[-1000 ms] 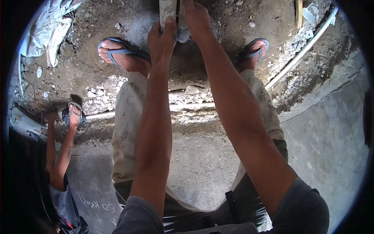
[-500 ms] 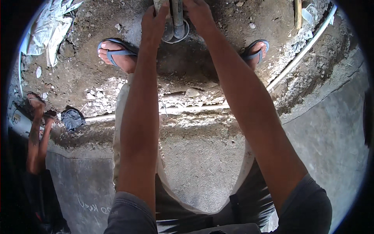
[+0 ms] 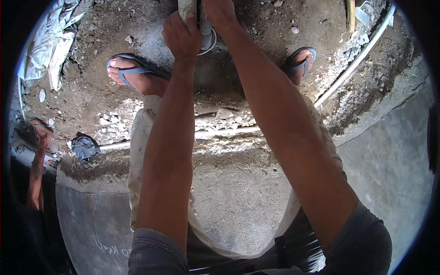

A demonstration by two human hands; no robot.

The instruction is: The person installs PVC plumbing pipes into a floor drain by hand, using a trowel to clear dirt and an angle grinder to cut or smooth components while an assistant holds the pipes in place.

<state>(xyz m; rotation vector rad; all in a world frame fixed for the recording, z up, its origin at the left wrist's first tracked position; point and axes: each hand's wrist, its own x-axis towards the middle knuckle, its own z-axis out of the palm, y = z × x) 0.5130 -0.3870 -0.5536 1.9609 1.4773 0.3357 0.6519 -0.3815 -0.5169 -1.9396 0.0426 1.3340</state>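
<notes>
Two grey pole-like pipes [image 3: 206, 30] stand side by side in front of me, running out past the top edge of the view. My left hand [image 3: 182, 37] is closed round the left pipe and covers its lower end. Higher up, my right hand [image 3: 220, 13] grips the right pipe, its fingers partly cut off by the frame's edge. Round the foot of the pipes shows part of a thin white ring [image 3: 212, 45]. Dark soil lies beneath it, between my two sandalled feet.
A low ledge of rubble with a pale pipe [image 3: 229, 132] crosses behind my feet, beside a grey concrete surface [image 3: 233, 197]. White plastic sheeting [image 3: 48, 52] lies far left. A black plastic bag [image 3: 84, 147] and another person's leg [image 3: 39, 160] are at the left.
My left hand has come lower on the left pipe, hiding its end. My right hand has shifted slightly left. At the left, the other person's second leg has mostly gone from sight.
</notes>
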